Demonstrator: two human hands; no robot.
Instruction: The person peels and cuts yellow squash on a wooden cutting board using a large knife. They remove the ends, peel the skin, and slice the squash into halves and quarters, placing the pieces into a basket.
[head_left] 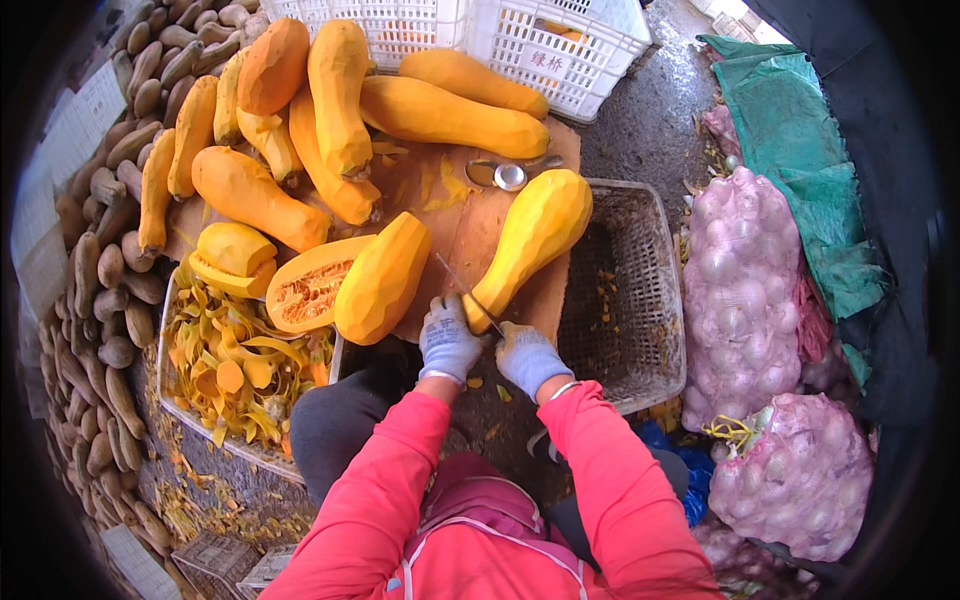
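Observation:
A peeled yellow-orange squash lies slantwise on the brown board, its narrow end toward me. My left hand, in a grey-white work glove, grips the narrow end from the left. In my gloved right hand is the handle of a knife. The thin blade crosses the squash near its narrow end and points to the upper left; how deep it sits I cannot tell. Left of my hands, a whole-looking squash piece rests against a cut half with its seeds showing.
Several peeled squashes cover the board's far side, near a peeler-like metal tool. A crate rim surrounds peelings at left. At right stand a dark crate and onion sacks. Unpeeled squashes are piled far left; white crates stand behind.

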